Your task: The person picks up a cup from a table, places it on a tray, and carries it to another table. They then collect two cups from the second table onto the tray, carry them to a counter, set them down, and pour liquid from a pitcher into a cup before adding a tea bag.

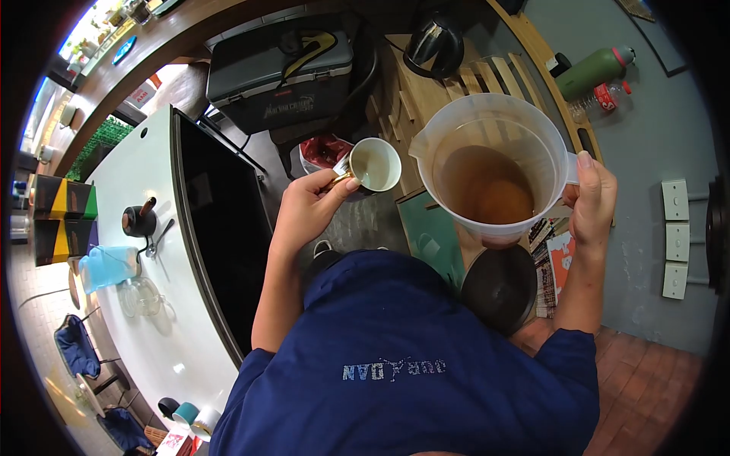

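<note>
My left hand (323, 201) pinches the gold handle of a small teacup (376, 163), its pale inside facing up towards me. To the right, my right hand (589, 199) is wrapped round the handle of a large translucent plastic measuring jug (494, 163). Brown liquid (487, 186) fills the lower part of the jug. The jug's spout points left, towards the cup, and the two vessels are apart. Below and behind the cup stands a bin with a red liner (323, 152).
A white counter (163, 304) on the left bears a small black pot (139, 220), a spoon (160, 237), a blue container (108, 267) and a glass vessel (141, 296). A grey cooler box (281, 76) stands ahead. Beyond the jug are a black kettle (433, 49) and a green bottle (593, 74).
</note>
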{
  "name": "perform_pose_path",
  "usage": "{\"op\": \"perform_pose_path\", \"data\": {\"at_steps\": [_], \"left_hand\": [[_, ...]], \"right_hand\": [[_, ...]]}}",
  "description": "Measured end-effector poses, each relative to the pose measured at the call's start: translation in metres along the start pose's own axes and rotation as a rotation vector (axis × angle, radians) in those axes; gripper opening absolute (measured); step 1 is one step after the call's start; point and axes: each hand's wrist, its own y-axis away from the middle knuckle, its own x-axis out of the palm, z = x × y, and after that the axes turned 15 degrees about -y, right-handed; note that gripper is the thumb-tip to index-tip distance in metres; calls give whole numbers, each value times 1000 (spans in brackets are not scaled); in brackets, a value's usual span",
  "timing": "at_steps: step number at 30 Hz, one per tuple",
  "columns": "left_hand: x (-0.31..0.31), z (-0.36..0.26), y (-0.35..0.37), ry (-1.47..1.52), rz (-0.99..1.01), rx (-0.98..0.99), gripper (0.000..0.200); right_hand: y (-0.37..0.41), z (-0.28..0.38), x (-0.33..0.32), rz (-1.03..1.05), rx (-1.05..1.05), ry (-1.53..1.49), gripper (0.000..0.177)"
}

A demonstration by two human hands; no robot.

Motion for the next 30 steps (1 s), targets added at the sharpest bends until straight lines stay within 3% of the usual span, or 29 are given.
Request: {"op": "perform_pose_path", "data": {"at_steps": [8, 30], "left_hand": [[8, -1, 3, 41, 15, 1, 30], [45, 7, 1, 52, 37, 25, 33]], "right_hand": [[-5, 8, -3, 89, -44, 104, 39], [2, 25, -7, 196, 65, 223, 47]]}}
